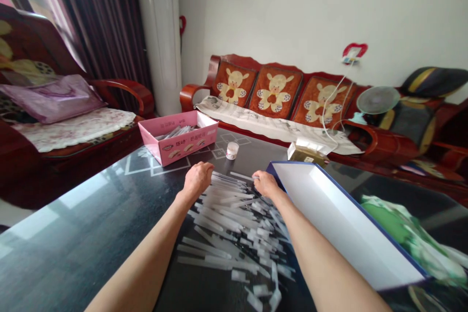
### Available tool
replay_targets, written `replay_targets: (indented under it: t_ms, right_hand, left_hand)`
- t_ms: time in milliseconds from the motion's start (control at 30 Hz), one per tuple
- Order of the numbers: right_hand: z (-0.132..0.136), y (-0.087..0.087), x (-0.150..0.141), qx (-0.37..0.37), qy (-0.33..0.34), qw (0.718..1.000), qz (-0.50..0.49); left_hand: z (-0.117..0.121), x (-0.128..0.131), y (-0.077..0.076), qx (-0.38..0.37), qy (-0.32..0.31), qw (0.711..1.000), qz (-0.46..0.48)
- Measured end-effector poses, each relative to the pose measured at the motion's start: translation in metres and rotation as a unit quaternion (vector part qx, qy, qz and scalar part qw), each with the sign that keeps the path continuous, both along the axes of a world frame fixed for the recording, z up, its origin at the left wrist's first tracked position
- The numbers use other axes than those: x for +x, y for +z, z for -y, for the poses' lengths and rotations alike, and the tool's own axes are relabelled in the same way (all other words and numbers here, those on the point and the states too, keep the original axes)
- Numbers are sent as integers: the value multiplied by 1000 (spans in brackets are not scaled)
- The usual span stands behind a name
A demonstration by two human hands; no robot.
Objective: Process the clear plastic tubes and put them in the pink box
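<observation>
dozens of transparent plastic sleeves (234, 224), many showing a thin dark core, lie in a loose, criss-crossed heap on a black glass-topped table (76, 239), pointing in mixed directions. the left hand (197, 180) rests at the heap's far left edge, knuckles up and fingers curled down, its grip hidden beneath it, so i cannot tell whether it is closed on anything. the right hand (265, 184) sits on the far end of the heap, its fingertips (255, 175) at a sleeve, the grip nearly together, though whether it is clamped on that sleeve cannot be told. just right of that hand, an open white box (347, 224) with a dark blue edge lies on the table, its corner close to the heap. beyond the hands stand a small white lidded jar (232, 150) and a pink cardboard box (179, 139) holding a bundle of similar sleeves (173, 132). a gold-and-white packet (307, 154) lies at the far table edge, and a blurred green-and-white object (405, 234) sits at the right. behind the table is a red wooden sofa (193, 95) with bear-patterned cushions (274, 95), a small round fan (378, 100) at its right end, and a padded wooden armchair (73, 131) stands at the left.
</observation>
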State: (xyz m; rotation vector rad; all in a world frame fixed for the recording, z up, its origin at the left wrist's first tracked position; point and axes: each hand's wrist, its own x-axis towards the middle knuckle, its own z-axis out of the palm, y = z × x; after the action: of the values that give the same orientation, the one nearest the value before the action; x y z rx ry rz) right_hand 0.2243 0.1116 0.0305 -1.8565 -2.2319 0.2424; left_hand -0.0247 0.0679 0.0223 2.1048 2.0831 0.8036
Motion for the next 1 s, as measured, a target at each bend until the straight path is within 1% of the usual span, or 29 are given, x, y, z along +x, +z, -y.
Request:
replay_targets:
  t_ms: [67,167,300,400,500,567,667,733,900,1000]
  right_hand:
    - [-3,6,0,-31,10,999,3]
    - [-6,18,2,-66,30,997,6]
    - [-11,26,-4,-83,62,995,13]
    - [-16,27,-20,-66,87,994,15]
    - [-19,26,-45,-48,117,992,14]
    - [-18,26,-64,-50,132,990,18]
    - [-15,24,-86,-57,130,989,35]
    - [-14,22,-95,-60,116,990,46]
    - [-17,15,-103,-68,79,993,57]
    - [-18,19,-104,-56,85,994,48]
  left_hand:
    - [1,0,1,-11,23,1000,9]
    - [3,1,4,-19,41,999,28]
    - [3,-2,6,-20,68,995,66]
    - [2,-4,6,-15,84,993,85]
    - [1,-6,6,-11,90,991,94]
    - [0,-5,7,-11,92,991,100]
    - [1,-5,8,-12,94,989,109]
    - [1,-4,9,-11,93,989,115]
    - [1,-5,7,-10,90,988,125]
    - [1,-5,5,14,75,990,118]
